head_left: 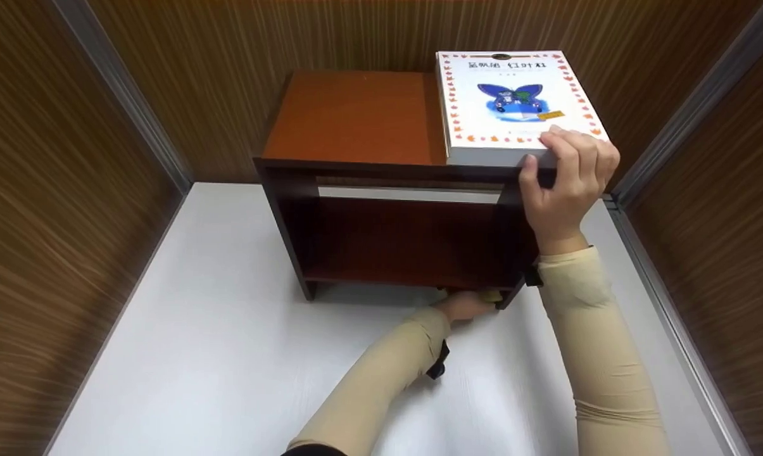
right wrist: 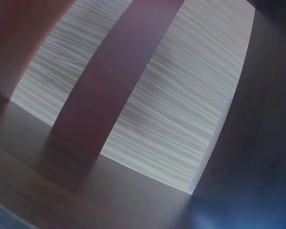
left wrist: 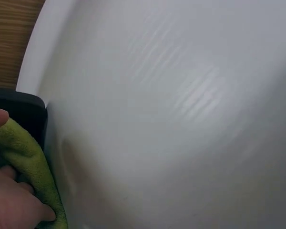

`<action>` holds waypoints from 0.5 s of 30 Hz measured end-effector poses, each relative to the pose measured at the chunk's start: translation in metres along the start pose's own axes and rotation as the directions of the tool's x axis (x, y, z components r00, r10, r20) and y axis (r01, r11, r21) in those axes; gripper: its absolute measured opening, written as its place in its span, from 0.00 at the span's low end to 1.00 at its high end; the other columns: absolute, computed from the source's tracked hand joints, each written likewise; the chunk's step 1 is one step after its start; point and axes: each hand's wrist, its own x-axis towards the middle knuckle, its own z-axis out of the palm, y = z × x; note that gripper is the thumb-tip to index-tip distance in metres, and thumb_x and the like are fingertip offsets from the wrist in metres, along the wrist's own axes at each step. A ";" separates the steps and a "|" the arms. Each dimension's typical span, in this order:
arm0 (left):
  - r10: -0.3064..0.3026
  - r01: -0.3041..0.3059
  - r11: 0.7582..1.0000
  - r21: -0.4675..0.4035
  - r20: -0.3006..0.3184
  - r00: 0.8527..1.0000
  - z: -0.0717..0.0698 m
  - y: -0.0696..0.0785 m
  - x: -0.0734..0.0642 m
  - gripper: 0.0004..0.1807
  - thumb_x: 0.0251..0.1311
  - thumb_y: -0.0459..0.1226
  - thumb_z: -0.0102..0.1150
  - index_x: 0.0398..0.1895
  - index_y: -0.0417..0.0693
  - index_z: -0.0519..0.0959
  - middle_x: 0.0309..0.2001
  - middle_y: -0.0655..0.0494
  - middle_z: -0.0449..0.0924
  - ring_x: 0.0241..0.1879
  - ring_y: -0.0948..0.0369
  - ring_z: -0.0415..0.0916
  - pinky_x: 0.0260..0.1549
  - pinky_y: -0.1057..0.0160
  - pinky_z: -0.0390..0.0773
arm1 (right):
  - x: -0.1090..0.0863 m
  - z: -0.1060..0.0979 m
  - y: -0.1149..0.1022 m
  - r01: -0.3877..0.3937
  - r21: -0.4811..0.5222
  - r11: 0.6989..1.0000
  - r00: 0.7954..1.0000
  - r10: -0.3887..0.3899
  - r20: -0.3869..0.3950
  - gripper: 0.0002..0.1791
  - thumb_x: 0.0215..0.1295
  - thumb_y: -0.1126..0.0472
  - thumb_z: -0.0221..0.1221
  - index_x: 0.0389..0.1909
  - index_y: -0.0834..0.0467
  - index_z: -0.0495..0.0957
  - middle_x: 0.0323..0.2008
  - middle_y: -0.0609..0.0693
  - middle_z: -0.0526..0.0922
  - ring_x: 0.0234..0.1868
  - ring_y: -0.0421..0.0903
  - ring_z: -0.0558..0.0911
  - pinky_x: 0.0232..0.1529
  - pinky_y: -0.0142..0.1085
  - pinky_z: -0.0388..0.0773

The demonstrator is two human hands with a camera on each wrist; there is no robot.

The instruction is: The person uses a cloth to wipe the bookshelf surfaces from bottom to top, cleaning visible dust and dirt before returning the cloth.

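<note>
A small dark brown wooden shelf (head_left: 356, 117) stands on a white surface. Low at its front right, my left hand (head_left: 465, 306) reaches under the bottom board, its fingers partly hidden there. It grips a yellow-green cloth (left wrist: 31, 164), which lies along a dark panel (left wrist: 19, 105) in the left wrist view. On the right half of the shelf top lies a thick white book (head_left: 501, 136) with a blue butterfly on its cover. My right hand (head_left: 574, 180) holds the front right corner of this book, fingertips on the cover and thumb at the front edge.
Wood-grain walls (head_left: 58, 190) rise at the left, back and right, with metal strips (head_left: 125, 95) along the corners. The white surface (head_left: 229, 354) spreads in front of the shelf. Striped panelling (right wrist: 176, 95) and a reddish-brown board (right wrist: 119, 76) appear in the right wrist view.
</note>
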 end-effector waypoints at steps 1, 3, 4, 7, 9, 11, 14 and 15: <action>0.028 -0.030 0.995 -0.098 -0.017 0.999 0.003 -0.001 -0.002 0.26 0.65 0.43 0.48 0.65 0.44 0.66 0.58 0.52 0.73 0.53 0.64 0.70 0.49 0.69 0.68 | 0.000 0.000 0.002 0.002 -0.003 1.000 1.000 -0.002 -0.002 0.16 0.52 0.53 0.56 0.32 0.63 0.79 0.36 0.54 0.81 0.42 0.55 0.73 0.54 0.47 0.59; 0.132 -0.138 0.988 -0.073 -0.076 0.988 0.005 -0.002 -0.006 0.25 0.61 0.41 0.55 0.62 0.46 0.70 0.51 0.55 0.77 0.45 0.66 0.72 0.44 0.70 0.71 | 0.000 0.000 0.005 0.002 -0.006 1.000 1.000 -0.002 -0.007 0.16 0.52 0.53 0.56 0.32 0.63 0.79 0.36 0.53 0.81 0.42 0.54 0.74 0.54 0.47 0.60; 0.176 -0.182 0.980 -0.081 -0.080 0.981 0.007 -0.002 -0.007 0.25 0.60 0.38 0.54 0.62 0.47 0.69 0.51 0.56 0.76 0.44 0.66 0.71 0.44 0.70 0.70 | 0.001 0.000 0.006 0.003 -0.006 1.000 1.000 -0.003 -0.007 0.16 0.52 0.52 0.56 0.32 0.63 0.79 0.36 0.53 0.81 0.43 0.54 0.74 0.54 0.47 0.60; 0.265 -0.272 0.958 -0.092 -0.087 0.960 0.010 -0.003 -0.009 0.27 0.58 0.34 0.53 0.64 0.47 0.67 0.52 0.58 0.74 0.46 0.69 0.68 0.47 0.72 0.68 | 0.001 0.000 0.010 0.003 -0.005 1.000 1.000 -0.003 -0.005 0.17 0.52 0.52 0.57 0.32 0.62 0.80 0.37 0.53 0.81 0.43 0.54 0.74 0.54 0.47 0.60; 0.258 -0.269 0.955 -0.122 -0.099 0.961 0.012 -0.004 -0.010 0.30 0.57 0.34 0.54 0.66 0.49 0.65 0.55 0.61 0.72 0.49 0.70 0.66 0.49 0.72 0.65 | 0.000 0.001 0.011 0.000 -0.002 1.000 1.000 0.000 -0.003 0.17 0.52 0.51 0.56 0.32 0.62 0.80 0.37 0.52 0.82 0.43 0.54 0.74 0.54 0.47 0.60; 0.253 -0.266 0.956 -0.126 -0.112 0.961 0.014 -0.006 -0.010 0.32 0.56 0.34 0.54 0.67 0.49 0.63 0.56 0.61 0.71 0.52 0.71 0.65 0.50 0.72 0.65 | -0.001 0.001 0.012 -0.001 0.000 1.000 1.000 0.001 0.000 0.17 0.53 0.51 0.56 0.32 0.62 0.80 0.38 0.52 0.82 0.43 0.53 0.74 0.54 0.47 0.60; 0.218 -0.235 0.962 -0.137 -0.132 0.967 0.016 -0.007 -0.010 0.31 0.57 0.35 0.55 0.66 0.48 0.64 0.56 0.61 0.72 0.51 0.70 0.66 0.50 0.72 0.65 | -0.004 0.002 0.013 0.000 0.004 1.000 1.000 0.000 0.001 0.17 0.53 0.50 0.56 0.32 0.61 0.80 0.38 0.51 0.81 0.44 0.53 0.74 0.54 0.47 0.59; 0.199 -0.218 0.965 -0.142 -0.136 0.970 0.017 -0.007 -0.010 0.30 0.57 0.36 0.55 0.65 0.48 0.65 0.56 0.62 0.72 0.51 0.70 0.66 0.50 0.72 0.65 | -0.005 0.002 0.013 0.001 0.005 1.000 1.000 -0.001 0.001 0.17 0.53 0.50 0.56 0.33 0.61 0.80 0.38 0.51 0.81 0.44 0.52 0.74 0.54 0.47 0.59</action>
